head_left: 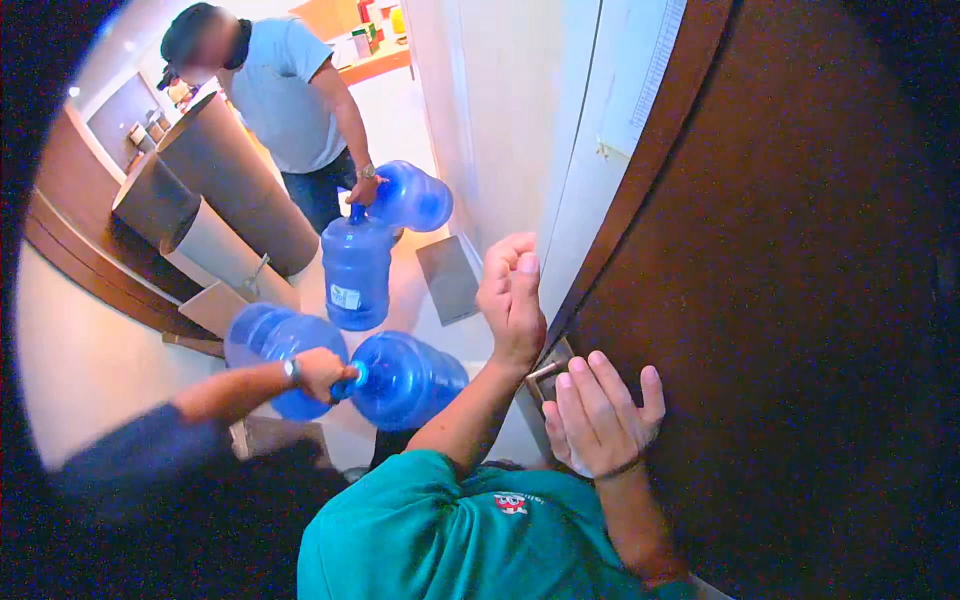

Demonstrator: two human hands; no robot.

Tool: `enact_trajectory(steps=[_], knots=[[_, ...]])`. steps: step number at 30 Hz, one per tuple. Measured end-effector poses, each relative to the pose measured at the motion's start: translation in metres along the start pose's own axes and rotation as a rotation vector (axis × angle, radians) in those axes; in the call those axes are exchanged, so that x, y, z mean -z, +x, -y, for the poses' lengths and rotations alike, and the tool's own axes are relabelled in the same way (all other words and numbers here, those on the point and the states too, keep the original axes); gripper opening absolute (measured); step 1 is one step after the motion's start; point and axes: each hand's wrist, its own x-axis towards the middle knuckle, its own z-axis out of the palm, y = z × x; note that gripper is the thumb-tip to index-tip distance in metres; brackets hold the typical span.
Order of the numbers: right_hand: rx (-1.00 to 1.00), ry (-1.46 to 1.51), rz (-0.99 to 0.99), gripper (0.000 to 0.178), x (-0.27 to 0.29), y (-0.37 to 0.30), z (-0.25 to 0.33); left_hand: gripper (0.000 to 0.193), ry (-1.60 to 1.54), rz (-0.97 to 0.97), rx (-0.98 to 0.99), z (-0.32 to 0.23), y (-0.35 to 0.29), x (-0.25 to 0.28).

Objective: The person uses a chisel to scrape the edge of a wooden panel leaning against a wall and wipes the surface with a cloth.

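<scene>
My left hand (512, 305) is raised near the door frame, its fingers curled in and nothing visible in them. To its right, my right hand (603, 415) is held up with the fingers apart and nothing in it. Just behind that hand, a metal door handle (546, 372) juts out; I cannot tell whether a hand touches it. Left of my arms, a co-worker's hand (325, 375) grips large blue water jugs (408, 380) by their necks. Farther off, another person's hand (364, 189) holds a blue water jug (357, 275) by its neck, beside another blue jug (412, 196).
A dark brown door (770, 300) fills the right side, beside a pale wall (510, 120). Tall brown rolls (235, 185) lean at the left. A flat grey panel (448, 282) lies on the floor. A person in a light-blue shirt (280, 95) stands in the passage ahead.
</scene>
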Motion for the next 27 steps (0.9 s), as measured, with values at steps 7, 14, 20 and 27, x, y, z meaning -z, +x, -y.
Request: enact_trajectory(steps=[7, 14, 20, 27], knots=[[0.012, 0.023, -0.011, 0.024, -0.058, 0.019, -0.091, 0.048, -0.106, 0.392, 0.184, 0.076, 0.055, -0.08], [0.012, 0.01, 0.024, 0.023, -0.082, 0.072, -0.136, 0.078, -0.124, 0.597, 0.46, 0.085, 0.109, -0.117], [0.057, -0.017, 0.034, 0.023, -0.104, 0.142, -0.151, 0.073, -0.118, 0.511, 0.347, 0.083, 0.172, -0.129], [0.071, -0.017, 0.03, 0.022, -0.132, 0.188, -0.158, 0.069, -0.14, 0.538, 0.37, 0.094, 0.228, -0.127]])
